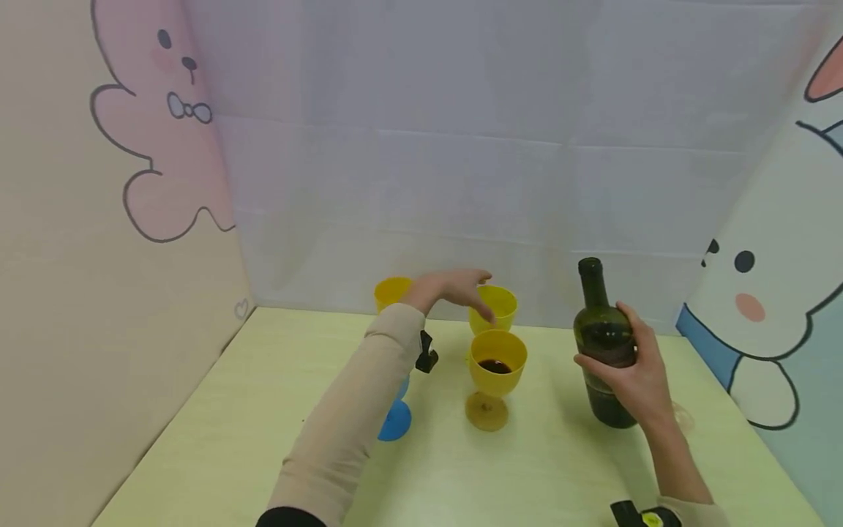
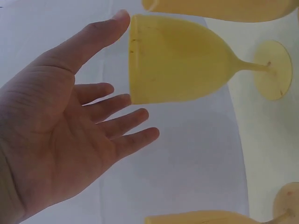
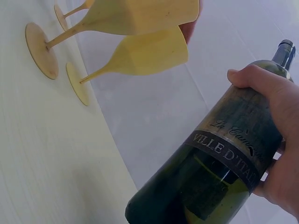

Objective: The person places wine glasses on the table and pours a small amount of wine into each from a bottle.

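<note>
My left hand (image 1: 457, 287) reaches over the table to the rear yellow goblet (image 1: 502, 307). In the left wrist view, its thumb and spread fingers (image 2: 135, 142) lie either side of the goblet's rim, not curled round it. My right hand (image 1: 634, 377) grips a dark green wine bottle (image 1: 602, 333) round its body, neck up and leaning slightly. The right wrist view shows the bottle's dark label (image 3: 224, 149). Between the hands, nearer me, stands another yellow goblet (image 1: 495, 384) with dark liquid (image 1: 494, 366) in it.
A third yellow goblet (image 1: 391, 290) stands at the back left, partly behind the left forearm. The sleeve mostly hides a blue goblet, whose base (image 1: 396, 420) shows. A transparent round base (image 1: 683, 417) lies behind the right wrist. A white cloth backdrop (image 1: 408, 183) rises behind the table.
</note>
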A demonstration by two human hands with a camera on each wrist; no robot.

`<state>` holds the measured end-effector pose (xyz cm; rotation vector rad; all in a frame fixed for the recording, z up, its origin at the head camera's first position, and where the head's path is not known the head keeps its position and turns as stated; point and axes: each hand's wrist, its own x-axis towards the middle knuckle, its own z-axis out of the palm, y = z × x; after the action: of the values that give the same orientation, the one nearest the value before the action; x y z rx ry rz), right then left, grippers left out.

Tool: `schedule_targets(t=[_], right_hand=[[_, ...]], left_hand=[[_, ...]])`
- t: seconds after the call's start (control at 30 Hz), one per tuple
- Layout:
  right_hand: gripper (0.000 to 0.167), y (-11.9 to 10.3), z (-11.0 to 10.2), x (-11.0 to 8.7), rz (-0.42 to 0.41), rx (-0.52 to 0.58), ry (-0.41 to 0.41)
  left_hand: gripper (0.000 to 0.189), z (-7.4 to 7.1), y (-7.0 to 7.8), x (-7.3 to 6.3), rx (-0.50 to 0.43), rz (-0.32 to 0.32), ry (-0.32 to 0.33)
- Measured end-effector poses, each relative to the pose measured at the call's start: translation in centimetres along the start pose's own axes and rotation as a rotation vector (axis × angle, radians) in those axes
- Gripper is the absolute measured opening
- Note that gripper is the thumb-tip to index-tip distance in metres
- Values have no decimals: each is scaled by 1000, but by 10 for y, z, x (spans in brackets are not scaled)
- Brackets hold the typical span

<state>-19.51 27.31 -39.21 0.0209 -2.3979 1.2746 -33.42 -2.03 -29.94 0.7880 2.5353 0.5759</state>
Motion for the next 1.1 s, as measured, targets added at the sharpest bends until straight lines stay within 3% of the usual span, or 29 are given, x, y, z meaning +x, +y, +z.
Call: schedule_targets(t=[0.1, 0.27, 0.53, 0.73, 1.1], right_hand=[[108, -1, 0, -1, 2, -4, -3], [107, -5, 1, -1, -12, -1, -21], [105, -6, 6, -3, -26, -28, -29], [105, -9, 7, -4, -31, -13, -36], [105, -8, 6, -4, -39, -20, -44]], left_hand=[[81, -10, -2, -7, -70, 70, 39], [61, -23, -5, -33, -160, 146, 113], [50, -35, -12, -78, -233, 209, 238], [45, -31, -21, -109, -249, 242, 342], [41, -3, -44, -155, -348, 219, 522]])
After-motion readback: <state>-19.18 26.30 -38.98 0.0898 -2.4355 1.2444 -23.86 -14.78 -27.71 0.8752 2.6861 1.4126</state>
